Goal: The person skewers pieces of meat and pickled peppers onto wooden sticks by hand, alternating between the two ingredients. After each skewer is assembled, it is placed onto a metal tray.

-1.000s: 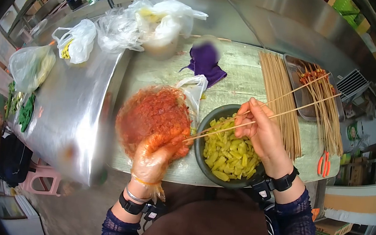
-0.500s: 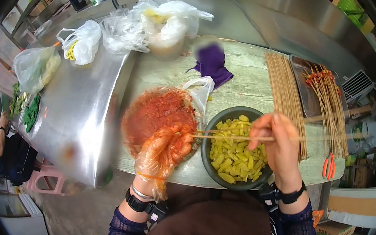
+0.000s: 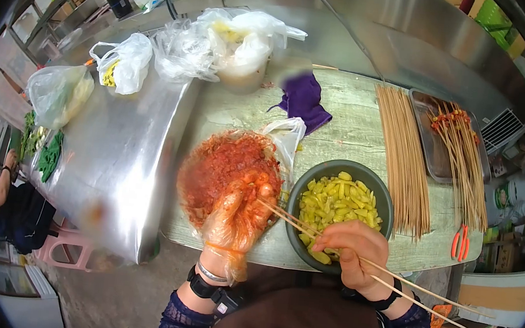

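My left hand, in a clear plastic glove stained red, rests over a heap of red marinated meat in a plastic-lined container. Its fingers are curled around some of the meat, by the tips of two bamboo skewers. My right hand is bare and pinches those skewers, their long ends pointing to the lower right. Beneath the skewers, partly covered by my right hand, is a dark round tub of green pickled peppers.
Loose bamboo skewers lie in a row at the right. Beyond them, loaded skewers rest across a metal tray, with orange-handled scissors nearer. A purple cloth and plastic bags lie behind. A person works far left.
My right hand has come down and toward me, tilting the skewers so their free ends now point to the lower right. The view has shifted slightly. My left hand stays over the meat.
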### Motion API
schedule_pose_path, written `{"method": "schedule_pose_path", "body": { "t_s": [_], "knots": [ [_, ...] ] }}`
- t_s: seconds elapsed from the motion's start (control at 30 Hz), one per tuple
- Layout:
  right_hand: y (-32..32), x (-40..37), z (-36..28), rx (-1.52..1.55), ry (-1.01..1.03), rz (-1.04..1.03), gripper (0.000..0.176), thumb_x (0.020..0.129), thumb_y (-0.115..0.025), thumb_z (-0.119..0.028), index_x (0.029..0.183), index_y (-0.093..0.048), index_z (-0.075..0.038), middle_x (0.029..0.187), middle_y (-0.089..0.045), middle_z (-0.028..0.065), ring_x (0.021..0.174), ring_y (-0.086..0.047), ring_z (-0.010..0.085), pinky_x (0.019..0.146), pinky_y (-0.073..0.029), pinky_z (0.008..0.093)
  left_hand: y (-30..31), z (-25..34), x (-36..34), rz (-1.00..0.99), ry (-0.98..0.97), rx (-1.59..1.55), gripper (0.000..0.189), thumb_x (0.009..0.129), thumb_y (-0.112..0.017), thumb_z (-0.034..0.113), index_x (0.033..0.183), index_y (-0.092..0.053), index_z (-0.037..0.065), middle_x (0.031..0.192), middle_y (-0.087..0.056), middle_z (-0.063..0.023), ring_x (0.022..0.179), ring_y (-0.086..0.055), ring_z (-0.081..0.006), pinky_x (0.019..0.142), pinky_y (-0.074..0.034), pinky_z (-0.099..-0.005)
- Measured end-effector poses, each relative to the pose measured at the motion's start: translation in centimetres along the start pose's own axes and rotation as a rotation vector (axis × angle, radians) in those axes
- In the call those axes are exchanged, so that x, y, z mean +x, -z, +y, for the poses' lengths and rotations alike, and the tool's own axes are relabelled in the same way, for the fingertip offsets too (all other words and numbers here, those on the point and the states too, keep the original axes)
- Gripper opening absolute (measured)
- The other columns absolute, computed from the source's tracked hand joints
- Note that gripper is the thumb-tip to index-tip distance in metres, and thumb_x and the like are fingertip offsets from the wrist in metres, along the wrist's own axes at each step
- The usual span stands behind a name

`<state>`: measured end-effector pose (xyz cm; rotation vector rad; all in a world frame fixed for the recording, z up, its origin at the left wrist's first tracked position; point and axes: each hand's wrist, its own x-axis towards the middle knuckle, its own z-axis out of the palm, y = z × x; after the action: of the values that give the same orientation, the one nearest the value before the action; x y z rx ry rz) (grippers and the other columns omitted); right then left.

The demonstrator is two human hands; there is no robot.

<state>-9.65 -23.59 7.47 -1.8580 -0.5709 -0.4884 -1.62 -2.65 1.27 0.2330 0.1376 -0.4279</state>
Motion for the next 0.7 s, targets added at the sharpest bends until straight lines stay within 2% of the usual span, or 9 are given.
{"method": "schedule_pose_path", "body": {
  "t_s": [0.17,0.27,0.33,0.47,0.7],
  "knots": [
    [-0.3,0.4,0.0,-0.027,0.019,-0.016,0.015,0.088,-0.052,-0.008,0.088,-0.062,0.002,0.087,-0.063,0.0162,0.074,-0.064,0.0276,0.063,-0.052,0.0313,0.3,0.2,0.0,0.017,-0.011,0.03,0.034,0.09,-0.052,0.005,0.122,-0.047,-0.007,0.117,-0.054,-0.02,0.106,-0.054,-0.0301,0.095,-0.049,-0.0403],
    [-0.6,0.6,-0.1,-0.035,0.032,-0.027,0.011,0.086,-0.055,-0.005,0.089,-0.062,0.002,0.088,-0.063,0.0159,0.073,-0.064,0.0271,0.061,-0.052,0.0309,0.5,-0.1,0.2,0.062,-0.091,0.11,0.035,0.09,-0.052,0.007,0.124,-0.047,-0.003,0.117,-0.055,-0.02,0.1,-0.06,-0.0273,0.084,-0.055,-0.036],
    [-0.9,0.8,-0.1,-0.055,0.043,-0.033,0.009,0.084,-0.056,-0.003,0.09,-0.062,0.001,0.088,-0.063,0.0154,0.072,-0.064,0.0267,0.06,-0.052,0.0308,0.8,-0.1,0.2,0.044,-0.108,0.142,0.034,0.091,-0.049,0.005,0.123,-0.047,-0.005,0.117,-0.054,-0.0199,0.103,-0.058,-0.0287,0.088,-0.053,-0.0361],
    [-1.3,1.6,-0.3,-0.106,0.061,-0.054,0.011,0.081,-0.059,0.0,0.091,-0.062,0.001,0.089,-0.063,0.0142,0.073,-0.064,0.0263,0.06,-0.052,0.0311,0.9,-0.2,0.3,0.119,-0.152,0.207,0.033,0.092,-0.046,0.002,0.123,-0.047,-0.006,0.117,-0.054,-0.02,0.102,-0.059,-0.0292,0.086,-0.055,-0.0355],
    [-1.8,2.6,-0.8,-0.124,0.012,-0.088,0.016,0.077,-0.063,0.003,0.092,-0.062,0.0,0.09,-0.062,0.0126,0.076,-0.064,0.0265,0.062,-0.052,0.0309,1.0,-0.1,0.7,0.141,-0.224,0.313,0.033,0.092,-0.045,0.002,0.124,-0.047,-0.004,0.115,-0.056,-0.0188,0.098,-0.061,-0.028,0.083,-0.056,-0.0354]
  ]
}}
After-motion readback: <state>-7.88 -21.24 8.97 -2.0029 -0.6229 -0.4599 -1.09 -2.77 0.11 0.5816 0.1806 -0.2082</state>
